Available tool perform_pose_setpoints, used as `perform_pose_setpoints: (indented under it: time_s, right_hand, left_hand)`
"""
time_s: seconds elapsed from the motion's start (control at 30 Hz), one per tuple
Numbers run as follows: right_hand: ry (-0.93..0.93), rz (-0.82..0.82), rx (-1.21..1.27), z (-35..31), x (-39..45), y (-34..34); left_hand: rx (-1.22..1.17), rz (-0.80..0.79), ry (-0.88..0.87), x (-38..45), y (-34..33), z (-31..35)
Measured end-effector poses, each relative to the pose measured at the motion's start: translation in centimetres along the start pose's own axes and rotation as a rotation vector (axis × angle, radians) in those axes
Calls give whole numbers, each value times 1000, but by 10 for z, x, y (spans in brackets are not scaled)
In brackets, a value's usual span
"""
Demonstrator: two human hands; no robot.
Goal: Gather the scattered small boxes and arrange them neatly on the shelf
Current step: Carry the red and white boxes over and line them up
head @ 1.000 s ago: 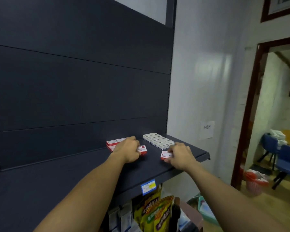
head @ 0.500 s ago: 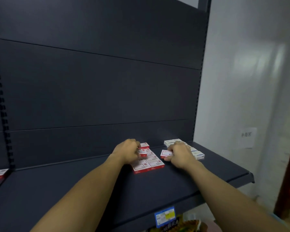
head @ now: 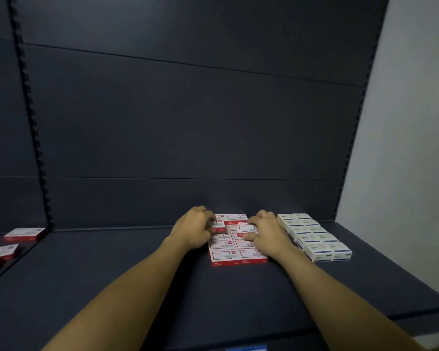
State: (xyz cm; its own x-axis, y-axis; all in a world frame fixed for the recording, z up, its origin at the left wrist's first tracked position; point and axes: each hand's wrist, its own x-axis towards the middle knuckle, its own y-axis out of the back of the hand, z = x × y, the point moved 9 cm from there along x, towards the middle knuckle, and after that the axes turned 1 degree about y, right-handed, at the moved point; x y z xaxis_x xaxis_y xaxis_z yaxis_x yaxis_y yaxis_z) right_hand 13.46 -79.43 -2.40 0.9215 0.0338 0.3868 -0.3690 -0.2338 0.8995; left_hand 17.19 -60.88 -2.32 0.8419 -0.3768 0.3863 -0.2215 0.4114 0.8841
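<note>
Both hands' grip: red-white boxes (head: 246, 228), print unreadable.

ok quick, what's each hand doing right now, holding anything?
Left hand: fingers curled on a red-and-white box at the block's left side.
Right hand: pinching a tilted red-and-white box above the block.

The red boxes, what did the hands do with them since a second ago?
Both hands moved to the red-and-white block by the back panel. The right hand still pinches one red box, now tilted above the block. The left hand grips a box at the block's left edge. The white boxes stayed in their rows.
</note>
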Motion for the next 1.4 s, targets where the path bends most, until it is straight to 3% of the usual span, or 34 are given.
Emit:
perform_pose_setpoints:
  time_s: [0.53, 0.8, 1.07, 1.4]
  right_hand:
    - [83, 75, 393, 11, 33, -37]
    - [133, 83, 396, 12, 38, -41]
    - [128, 74, 406, 9, 38, -40]
    - [170, 68, 380, 8, 40, -46]
  left_hand:
    - [13, 127, 7, 8, -23, 4]
    - [33, 151, -3, 11, -29, -4]
    - [-116, 148, 116, 11, -34, -17]
    - [-165, 140, 131, 16, -40, -25]
